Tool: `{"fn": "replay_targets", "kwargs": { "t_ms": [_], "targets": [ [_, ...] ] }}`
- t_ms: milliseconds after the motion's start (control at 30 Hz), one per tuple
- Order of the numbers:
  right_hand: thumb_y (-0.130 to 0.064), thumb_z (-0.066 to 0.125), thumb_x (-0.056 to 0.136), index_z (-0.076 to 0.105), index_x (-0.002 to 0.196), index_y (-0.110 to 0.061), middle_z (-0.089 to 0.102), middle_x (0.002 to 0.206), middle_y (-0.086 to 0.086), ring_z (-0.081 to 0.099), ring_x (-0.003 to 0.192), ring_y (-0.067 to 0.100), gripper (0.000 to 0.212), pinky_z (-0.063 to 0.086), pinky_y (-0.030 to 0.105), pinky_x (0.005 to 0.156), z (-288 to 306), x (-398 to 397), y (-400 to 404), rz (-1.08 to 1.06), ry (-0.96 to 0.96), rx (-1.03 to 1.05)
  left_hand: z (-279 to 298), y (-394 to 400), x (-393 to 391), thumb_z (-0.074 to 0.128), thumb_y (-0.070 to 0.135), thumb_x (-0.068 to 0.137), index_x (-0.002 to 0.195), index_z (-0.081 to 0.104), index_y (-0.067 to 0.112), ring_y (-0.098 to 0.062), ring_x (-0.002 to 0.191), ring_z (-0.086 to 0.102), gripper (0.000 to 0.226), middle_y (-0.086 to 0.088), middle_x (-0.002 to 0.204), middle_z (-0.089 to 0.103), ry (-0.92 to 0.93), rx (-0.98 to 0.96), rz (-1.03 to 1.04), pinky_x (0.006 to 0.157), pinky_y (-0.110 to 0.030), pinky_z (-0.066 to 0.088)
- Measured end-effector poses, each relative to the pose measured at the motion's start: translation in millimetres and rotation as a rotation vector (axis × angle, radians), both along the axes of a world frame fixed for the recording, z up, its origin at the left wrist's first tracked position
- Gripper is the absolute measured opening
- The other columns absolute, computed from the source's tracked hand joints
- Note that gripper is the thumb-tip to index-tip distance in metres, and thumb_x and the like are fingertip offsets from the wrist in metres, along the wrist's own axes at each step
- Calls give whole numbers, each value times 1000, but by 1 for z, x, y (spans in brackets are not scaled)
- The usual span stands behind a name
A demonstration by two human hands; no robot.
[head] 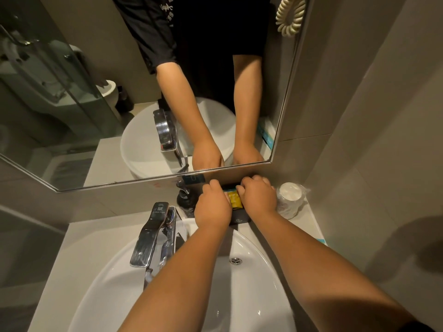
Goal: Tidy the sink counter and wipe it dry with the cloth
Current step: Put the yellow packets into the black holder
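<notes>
While both hands' fingers (242, 189) curl closed, yellow packets (234, 200) lie between, on black tray (239, 220).

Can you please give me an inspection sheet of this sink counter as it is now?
Surface: pale counter around a white basin; wet or dry cannot be told.
Job's things: black tray at the back wall holding yellow packets; no cloth seen.
Clutter: dark pump bottle behind the tap; wrapped cups in the right corner.
Hands: left hand and right hand both on the tray's contents; grip hidden.
Cables: coiled cord, seen in the mirror.
Surroundings: mirror above, grey tiled walls.
</notes>
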State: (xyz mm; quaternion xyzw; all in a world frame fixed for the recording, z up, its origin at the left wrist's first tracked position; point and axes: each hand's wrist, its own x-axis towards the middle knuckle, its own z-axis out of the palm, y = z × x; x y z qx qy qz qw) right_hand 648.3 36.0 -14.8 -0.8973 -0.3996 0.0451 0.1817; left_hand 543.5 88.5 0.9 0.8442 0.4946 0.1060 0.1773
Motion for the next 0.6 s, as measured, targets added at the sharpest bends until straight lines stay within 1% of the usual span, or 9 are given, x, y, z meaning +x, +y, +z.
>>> {"fn": "replay_targets", "kwargs": {
  "t_ms": [100,167,233,300,333,367,433,500,600],
  "targets": [
    [-30,55,94,70,93,-10,63,101,14,54,98,32,25,47,39,78,10,-6,-23,-10,89,184,5,-12,-8,45,24,95,108,45,10,-33,93,57,20,-15,108,54,-111,12,54,70,-43,48],
    [-23,58,92,70,85,-8,64,96,13,55,92,31,20,47,38,75,13,-9,-53,-80,182,313,4,-28,-16,45,23,94,111,48,9,-32,96,54,22,-15,107,54,-173,28,84,76,-43,47],
    [-20,57,91,68,82,-9,64,94,11,55,88,30,18,46,37,73,10,-12,-98,-185,248,347,-4,-51,-32,47,24,92,114,48,13,-29,99,53,25,-11,107,54,-195,52,39,82,-42,46],
    [-19,57,92,68,86,-12,64,93,8,57,85,29,15,49,36,73,4,-19,-150,-273,237,301,-19,-68,-54,45,28,90,122,45,17,-29,113,49,33,-8,118,54,-125,78,-108,93,-43,42],
    [-16,57,91,68,88,-12,65,93,8,58,86,31,12,50,37,74,0,-24,-174,-308,211,263,-29,-72,-65,41,32,92,132,40,18,-32,127,42,42,-10,133,49,-25,73,-212,104,-47,35],
    [-11,59,89,69,92,-9,65,93,12,59,87,34,11,50,39,77,-5,-28,-196,-340,171,219,-39,-71,-75,35,38,95,142,31,19,-33,140,26,50,-11,149,37,97,71,-316,113,-49,22],
    [1,63,84,70,94,0,66,90,21,61,85,41,12,52,43,78,-16,-36,-229,-346,85,111,-56,-64,-90,21,51,97,150,9,21,-30,148,-2,62,-8,161,7,261,89,-471,118,-48,0],
    [9,65,78,69,95,2,66,88,22,63,83,40,19,52,41,77,-28,-41,-251,-293,45,-21,-62,-59,-95,14,59,94,151,6,19,-31,147,-5,70,-10,161,2,291,135,-549,116,-47,-3],
    [0,58,86,63,112,-7,64,108,15,60,98,32,28,49,37,88,-41,-41,-261,-226,6,-206,-62,-59,-95,13,60,91,149,20,14,-34,146,7,75,-14,158,15,274,178,-570,115,-50,7]
  ]
}}
